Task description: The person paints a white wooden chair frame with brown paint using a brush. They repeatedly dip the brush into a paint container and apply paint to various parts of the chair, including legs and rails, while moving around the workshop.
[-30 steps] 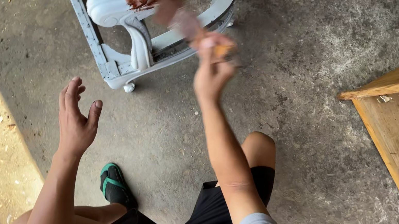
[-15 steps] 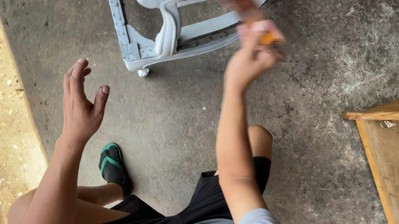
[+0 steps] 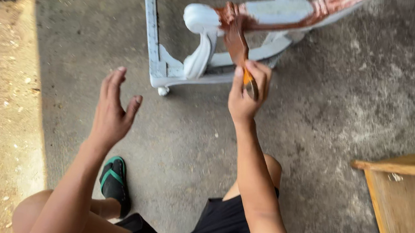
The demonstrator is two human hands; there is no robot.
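Two hands | right hand (image 3: 245,97) grip closed on brush (image 3: 237,42), bristles touching white frame (image 3: 203,53) | left hand (image 3: 111,111) open, empty, above floor (image 3: 325,122)

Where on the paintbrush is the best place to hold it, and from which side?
Grip the paintbrush by its bare handle end, coming from below, on the person's side, as the right hand does. Its wet brown bristles point up and away onto the white chair frame.

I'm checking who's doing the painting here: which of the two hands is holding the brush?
The right hand grips the brush, its bristles on the white chair frame. The left hand is open and empty, held above the floor.
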